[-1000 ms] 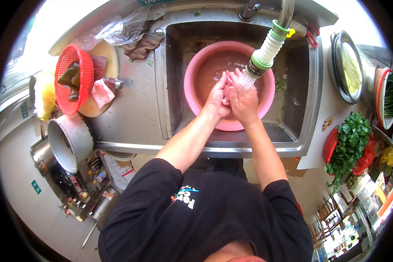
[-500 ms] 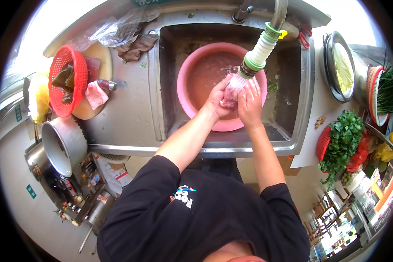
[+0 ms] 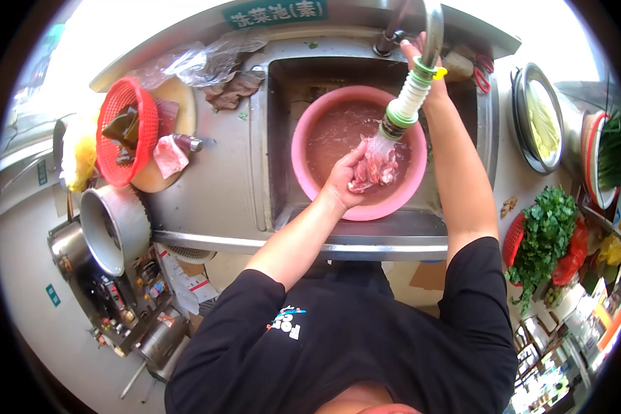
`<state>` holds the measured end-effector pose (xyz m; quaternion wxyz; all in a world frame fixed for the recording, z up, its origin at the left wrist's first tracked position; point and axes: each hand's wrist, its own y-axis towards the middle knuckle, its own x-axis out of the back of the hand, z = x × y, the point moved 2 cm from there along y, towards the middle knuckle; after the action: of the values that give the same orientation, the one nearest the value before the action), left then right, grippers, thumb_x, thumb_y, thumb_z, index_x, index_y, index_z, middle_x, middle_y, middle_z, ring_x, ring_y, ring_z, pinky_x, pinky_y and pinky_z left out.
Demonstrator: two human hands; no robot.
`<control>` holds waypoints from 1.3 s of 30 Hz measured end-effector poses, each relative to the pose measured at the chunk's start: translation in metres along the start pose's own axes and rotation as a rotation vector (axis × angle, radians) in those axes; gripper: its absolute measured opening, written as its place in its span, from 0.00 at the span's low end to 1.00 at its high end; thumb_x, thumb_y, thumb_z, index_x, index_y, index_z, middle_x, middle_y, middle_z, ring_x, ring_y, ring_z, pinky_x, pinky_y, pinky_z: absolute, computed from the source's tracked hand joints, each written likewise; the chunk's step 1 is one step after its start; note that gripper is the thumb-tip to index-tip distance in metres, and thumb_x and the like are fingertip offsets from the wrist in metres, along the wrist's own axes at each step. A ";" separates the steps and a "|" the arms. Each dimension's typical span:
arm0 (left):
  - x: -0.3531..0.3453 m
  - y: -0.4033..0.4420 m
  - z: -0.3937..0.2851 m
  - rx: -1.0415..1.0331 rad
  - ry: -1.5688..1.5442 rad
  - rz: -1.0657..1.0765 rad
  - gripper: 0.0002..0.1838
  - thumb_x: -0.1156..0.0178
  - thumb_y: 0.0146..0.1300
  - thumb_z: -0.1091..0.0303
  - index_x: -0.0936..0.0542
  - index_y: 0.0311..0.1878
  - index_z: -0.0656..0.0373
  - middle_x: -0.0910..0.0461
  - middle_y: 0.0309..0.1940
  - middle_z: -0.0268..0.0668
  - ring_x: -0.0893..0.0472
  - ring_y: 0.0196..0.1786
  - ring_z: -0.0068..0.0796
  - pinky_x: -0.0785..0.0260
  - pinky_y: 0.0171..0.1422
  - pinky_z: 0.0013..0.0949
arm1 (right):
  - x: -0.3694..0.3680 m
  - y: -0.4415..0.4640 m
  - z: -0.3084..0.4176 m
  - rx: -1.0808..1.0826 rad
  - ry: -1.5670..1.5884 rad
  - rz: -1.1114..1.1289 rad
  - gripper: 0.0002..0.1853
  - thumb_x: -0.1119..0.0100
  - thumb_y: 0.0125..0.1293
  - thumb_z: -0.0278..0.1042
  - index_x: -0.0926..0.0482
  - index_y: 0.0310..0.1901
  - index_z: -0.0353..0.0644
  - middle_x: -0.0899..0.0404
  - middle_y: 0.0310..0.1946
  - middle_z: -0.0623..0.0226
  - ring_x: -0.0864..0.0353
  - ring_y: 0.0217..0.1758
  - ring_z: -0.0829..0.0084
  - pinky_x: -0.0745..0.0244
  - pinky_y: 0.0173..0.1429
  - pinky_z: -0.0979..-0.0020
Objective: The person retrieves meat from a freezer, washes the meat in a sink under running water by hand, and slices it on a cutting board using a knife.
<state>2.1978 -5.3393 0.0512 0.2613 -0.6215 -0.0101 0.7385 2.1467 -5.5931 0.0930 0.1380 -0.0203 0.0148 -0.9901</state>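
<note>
Steel-walled, the sink [image 3: 281, 117] is holding a pink basin [image 3: 306, 169]; the faucet [image 3: 401, 110] is running over it. The right hand [image 3: 413, 52] is reaching behind the spout, its grip unclear; the left hand [image 3: 345, 181] is cupping the wet raw meat [image 3: 374, 170] above the basin.

black short-sleeved t-shirt [image 3: 386, 331]; small chest print [image 3: 287, 322], white letters with blue and orange-red accents; hands bare, no gloves.
</note>
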 end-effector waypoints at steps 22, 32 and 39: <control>0.055 -0.031 0.010 -0.175 0.045 -0.185 0.10 0.44 0.70 0.54 0.21 0.36 0.47 0.24 0.22 0.22 0.26 0.23 0.17 0.34 0.22 0.23 | -0.034 -0.264 -0.040 -0.051 -0.394 0.254 0.23 0.54 0.77 0.39 0.30 0.63 0.29 0.34 0.67 0.47 0.36 0.72 0.55 0.43 0.74 0.61; -0.073 -0.191 -0.036 -0.421 0.111 0.290 0.16 0.46 0.71 0.55 0.23 0.46 0.60 0.18 0.31 0.38 0.18 0.36 0.31 0.23 0.47 0.37 | -0.134 -0.302 0.107 0.232 -0.095 0.396 0.27 0.61 0.79 0.44 0.37 0.68 0.30 0.40 0.72 0.51 0.39 0.74 0.61 0.43 0.75 0.59; -0.146 -0.469 -0.143 -1.078 0.282 0.026 0.20 0.46 0.70 0.52 0.24 0.51 0.59 0.21 0.41 0.38 0.21 0.41 0.34 0.27 0.49 0.37 | -0.281 -0.309 0.119 0.279 -0.260 0.516 0.16 0.50 0.70 0.23 0.25 0.58 0.34 0.23 0.53 0.57 0.23 0.57 0.66 0.28 0.62 0.67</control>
<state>2.5178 -5.0370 0.3112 -0.1036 -0.7601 -0.3437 0.5416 2.3380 -5.2219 0.2129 0.3867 -0.1230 -0.1342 -0.9040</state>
